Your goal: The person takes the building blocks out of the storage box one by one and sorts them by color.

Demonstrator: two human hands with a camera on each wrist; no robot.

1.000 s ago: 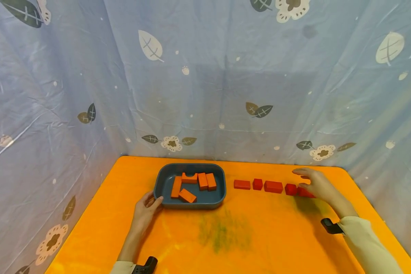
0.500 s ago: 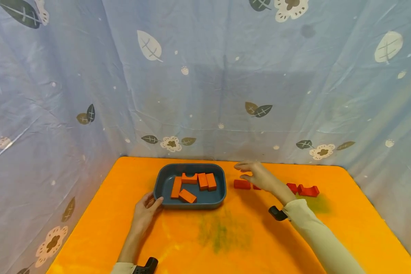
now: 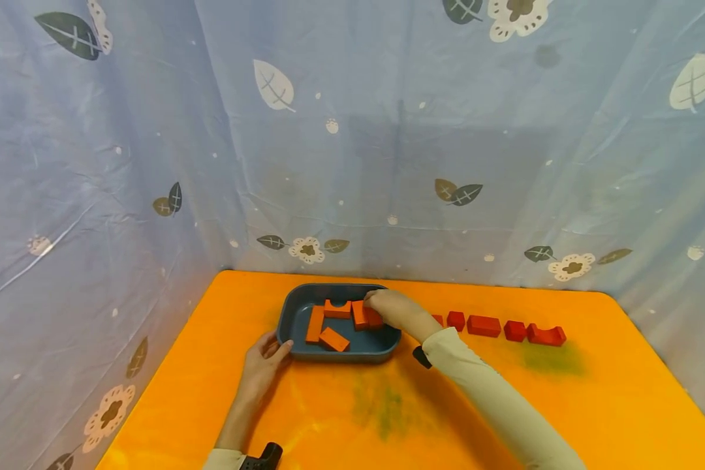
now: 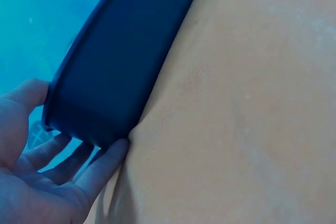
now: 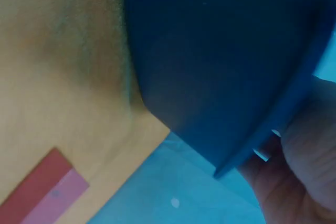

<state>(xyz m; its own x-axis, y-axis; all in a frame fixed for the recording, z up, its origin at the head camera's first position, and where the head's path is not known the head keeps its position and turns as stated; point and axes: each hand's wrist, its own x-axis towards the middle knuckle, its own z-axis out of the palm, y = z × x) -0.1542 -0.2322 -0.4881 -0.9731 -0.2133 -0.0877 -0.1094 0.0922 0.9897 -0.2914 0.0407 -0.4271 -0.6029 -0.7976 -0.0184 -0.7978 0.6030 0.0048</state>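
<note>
A pale blue curtain [image 3: 352,150] printed with leaves and flowers hangs along the left edge of the yellow-orange tabletop [image 3: 305,418] and behind its far edge. The person's left hand [image 3: 261,365], a black wrist device [image 3: 266,457] below it, grips the near left corner of a dark blue-grey tray [image 3: 341,358], thumb on the rim, other fingers against the outer wall with gaps between them. The tray rests near the tabletop's far edge, toward its far left corner. Inside, from the left, lie a long orange block [image 3: 314,324], a short orange block [image 3: 333,339] set at a slant by the near rim, an arched orange block [image 3: 337,311] with its notch toward the far rim, a plain orange block [image 3: 359,315], and just beside that a reddish-orange block [image 3: 373,320] partly covered by the right hand [image 3: 395,310]. The right hand reaches over the tray's far right corner; its fingertips are hidden, so I cannot tell whether they are apart, together or clamped on the reddish-orange block. Right of the tray, a row leads toward the tabletop's right edge: a red oblong block [image 3: 438,320] mostly hidden behind the right wrist, a red cube [image 3: 455,320], a longer red block [image 3: 484,326], a small red block [image 3: 515,331] and, at the end, a red arched block [image 3: 546,336] with its notch toward the far edge
</note>
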